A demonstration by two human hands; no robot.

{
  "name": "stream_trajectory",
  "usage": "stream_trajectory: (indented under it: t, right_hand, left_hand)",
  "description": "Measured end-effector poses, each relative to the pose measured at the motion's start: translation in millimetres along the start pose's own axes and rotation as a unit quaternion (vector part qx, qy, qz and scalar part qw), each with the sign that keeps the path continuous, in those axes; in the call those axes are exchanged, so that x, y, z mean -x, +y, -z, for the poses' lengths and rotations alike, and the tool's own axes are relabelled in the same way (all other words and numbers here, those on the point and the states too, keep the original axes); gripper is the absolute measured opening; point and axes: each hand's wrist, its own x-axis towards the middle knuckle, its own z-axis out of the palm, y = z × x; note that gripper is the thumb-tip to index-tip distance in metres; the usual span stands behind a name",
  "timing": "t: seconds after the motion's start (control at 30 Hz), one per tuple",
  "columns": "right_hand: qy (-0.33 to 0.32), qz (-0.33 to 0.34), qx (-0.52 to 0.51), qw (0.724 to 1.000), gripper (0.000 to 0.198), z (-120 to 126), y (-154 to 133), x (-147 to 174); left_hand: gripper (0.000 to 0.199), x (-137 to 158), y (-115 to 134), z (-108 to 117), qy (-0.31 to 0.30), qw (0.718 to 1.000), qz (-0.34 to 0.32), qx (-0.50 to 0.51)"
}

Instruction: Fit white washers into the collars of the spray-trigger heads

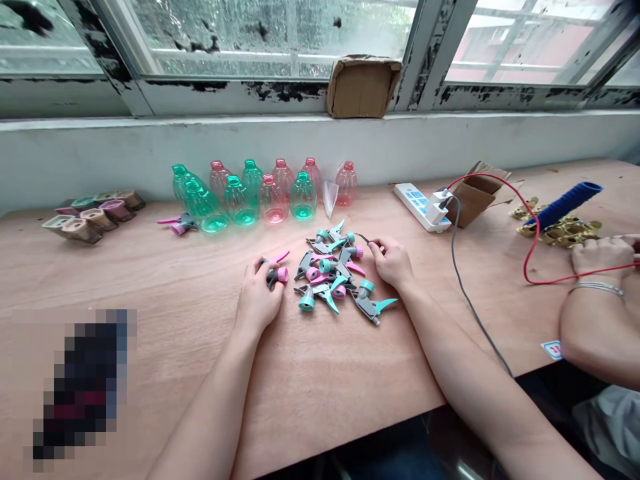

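Observation:
My left hand (260, 293) is closed around a grey trigger spray head (277, 275) with a pink collar and pink lever, resting on the table left of a pile. That pile of trigger spray heads (325, 267) has grey bodies with teal or pink collars and levers. At its right edge, my right hand (393, 261) pinches a thin dark piece (363, 238); its other end meets the pile and its kind is unclear. Behind stand several clear plastic bottles, some green (242, 203), some red (273, 203), with open necks. One pink-and-grey spray head (183, 224) lies beside the leftmost green bottles.
Small lidded packs (83, 227) sit far left. A white power strip (420, 207) with grey and red cables stands right, near a cardboard box (475, 197). Farther right, another person's hand (603, 257) rests near gold-coloured parts (565, 235) and a blue roll (565, 205).

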Motion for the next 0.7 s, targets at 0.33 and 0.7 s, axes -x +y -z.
stream_trajectory:
  t: [0.33,0.7]
  right_hand:
    - [-0.028,-0.008,-0.053,0.998,0.027,1.7,-6.7,3.0]
    - [-0.038,-0.015,-0.061,0.997,0.028,4.9,-4.3,3.8]
  left_hand:
    - [0.03,5.9,14.0,6.0,0.058,0.983,-0.175,-0.018]
    - [0.035,14.6,25.8,3.7,-0.154,0.948,-0.279,0.013]
